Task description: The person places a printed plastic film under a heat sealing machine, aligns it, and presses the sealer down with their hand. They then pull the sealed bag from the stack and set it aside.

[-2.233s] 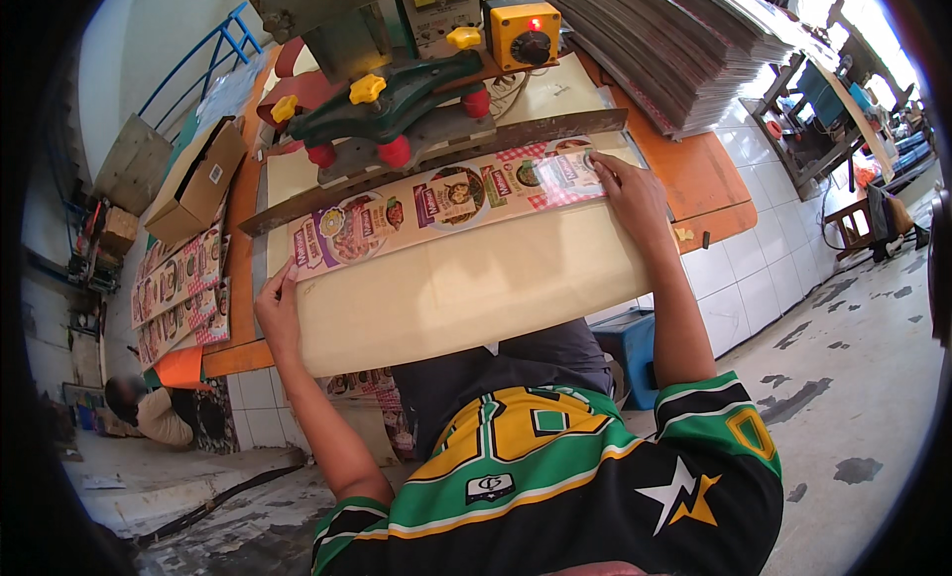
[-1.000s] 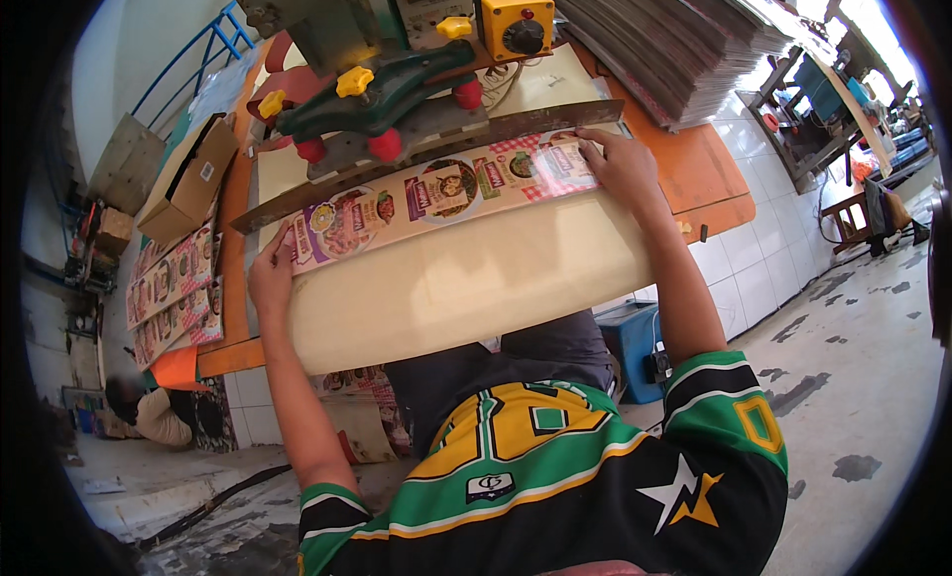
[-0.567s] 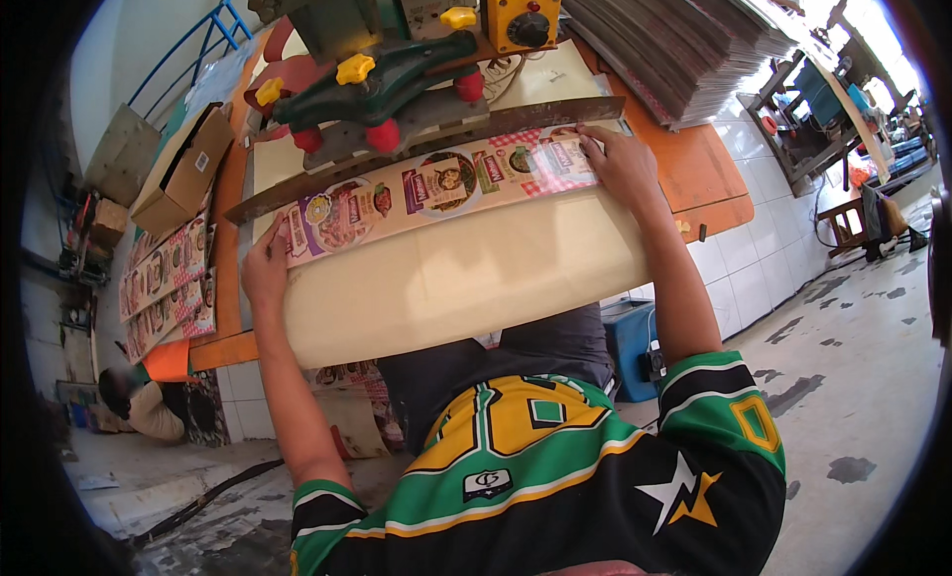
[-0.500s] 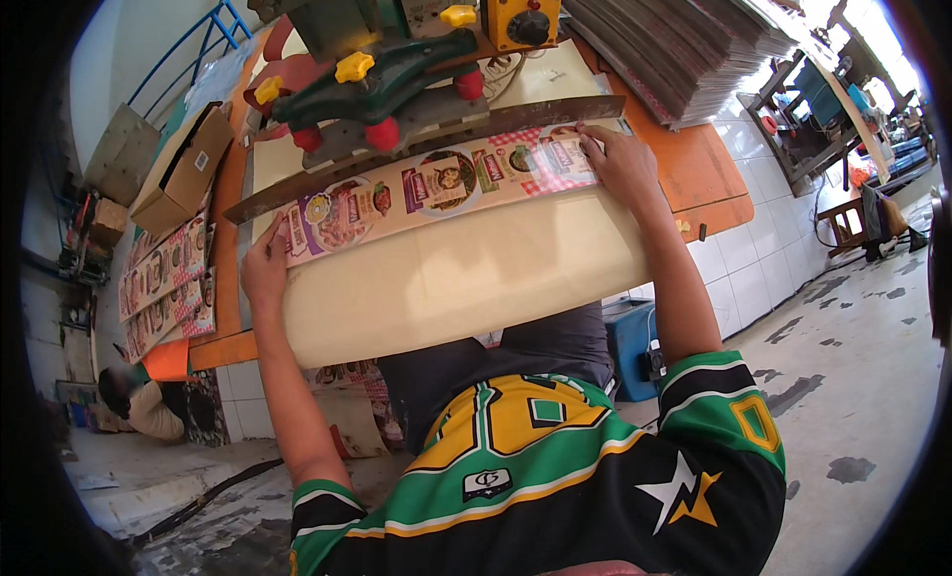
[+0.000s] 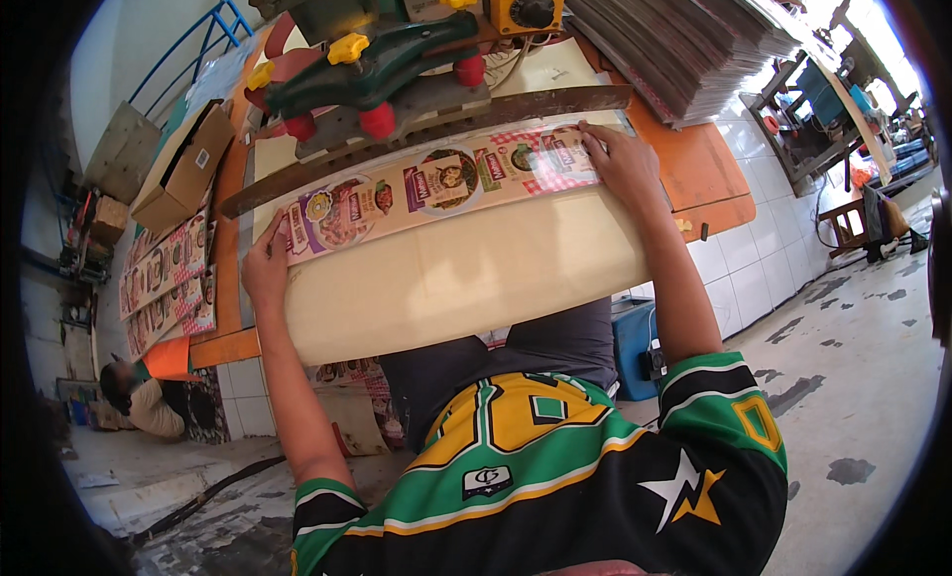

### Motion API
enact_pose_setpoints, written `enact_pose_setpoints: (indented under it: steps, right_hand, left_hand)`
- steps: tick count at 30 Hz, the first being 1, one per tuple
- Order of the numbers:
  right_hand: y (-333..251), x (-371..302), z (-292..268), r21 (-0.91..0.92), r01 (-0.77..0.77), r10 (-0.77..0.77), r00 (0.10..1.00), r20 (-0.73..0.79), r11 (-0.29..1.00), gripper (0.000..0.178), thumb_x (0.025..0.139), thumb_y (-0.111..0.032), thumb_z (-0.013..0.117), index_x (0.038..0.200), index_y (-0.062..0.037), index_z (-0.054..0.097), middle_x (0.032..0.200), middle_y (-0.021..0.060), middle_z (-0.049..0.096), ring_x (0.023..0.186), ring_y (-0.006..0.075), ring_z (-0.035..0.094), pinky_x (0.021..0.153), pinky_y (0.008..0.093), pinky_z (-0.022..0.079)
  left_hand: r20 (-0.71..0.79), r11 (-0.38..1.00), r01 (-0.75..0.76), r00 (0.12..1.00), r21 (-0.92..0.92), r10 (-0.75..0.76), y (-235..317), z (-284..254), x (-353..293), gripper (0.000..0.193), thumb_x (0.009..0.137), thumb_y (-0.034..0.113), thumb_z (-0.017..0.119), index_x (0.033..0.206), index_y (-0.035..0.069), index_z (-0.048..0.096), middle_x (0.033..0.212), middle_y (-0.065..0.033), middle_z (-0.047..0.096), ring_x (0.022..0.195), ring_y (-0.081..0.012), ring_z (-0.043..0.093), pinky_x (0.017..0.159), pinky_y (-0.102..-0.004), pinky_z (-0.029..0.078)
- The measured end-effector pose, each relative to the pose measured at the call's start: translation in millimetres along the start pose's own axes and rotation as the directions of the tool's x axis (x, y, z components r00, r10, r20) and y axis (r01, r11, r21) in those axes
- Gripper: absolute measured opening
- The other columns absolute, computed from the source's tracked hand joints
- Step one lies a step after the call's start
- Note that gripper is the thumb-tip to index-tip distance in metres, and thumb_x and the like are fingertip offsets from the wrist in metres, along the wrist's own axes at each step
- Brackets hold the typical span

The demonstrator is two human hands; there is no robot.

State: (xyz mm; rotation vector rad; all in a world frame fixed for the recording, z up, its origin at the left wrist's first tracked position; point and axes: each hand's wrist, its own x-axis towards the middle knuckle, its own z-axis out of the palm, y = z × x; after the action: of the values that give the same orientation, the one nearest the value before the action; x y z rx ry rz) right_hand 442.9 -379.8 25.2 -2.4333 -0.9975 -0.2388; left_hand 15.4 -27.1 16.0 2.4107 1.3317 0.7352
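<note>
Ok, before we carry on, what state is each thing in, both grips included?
Left grip: fingers at the strip's left end, pinch unclear
Right grip: fingers on the strip's right end, pinch unclear
Printed strip: flat, printed side up
Cream sheet: spread under the strip
Cardboard box: open
Printed sheets: overlapping, loosely piled
Grey sheets: stacked
Yellow control box: cut off at the top, on or off unclear
</note>
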Motion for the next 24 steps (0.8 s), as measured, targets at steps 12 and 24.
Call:
enact_pose_setpoints:
  steps: [12,24]
  right_hand:
    - [6.3,-3.4,-0.4,0.303,-0.041,0.06,0.997,-0.053,0.952,0.037,0.098,-0.038,0.068,0.132,-0.0228,0.07,0.062,0.0069,0.058,0.058,0.0176,0.055,0.061,0.0359,0.043]
    - [12.3,0.3,-2.4,0.676,-0.057,0.05,0.998,0.031,0.735,0.041,0.098,-0.018,0.07,0.139,-0.0149,0.064,0.06,-0.0074,0.04,0.058,0.0035,0.034,0.055,0.0265,0.028]
  left_hand:
    - [-0.047,0.996,-0.001,0.999,-0.085,-0.003,-4.3,3.7,-0.2,0.037,0.1,0.039,0.06,0.136,0.031,0.068,0.067,-0.01,0.062,0.062,-0.0135,0.053,0.063,-0.0329,0.046]
    - [-0.02,0.972,0.066,0.997,-0.224,-0.072,2.9,-3.2,-2.2,0.034,0.101,0.026,0.066,0.134,0.02,0.07,0.081,-0.0054,0.072,0.067,-0.0052,0.046,0.062,-0.0272,0.043]
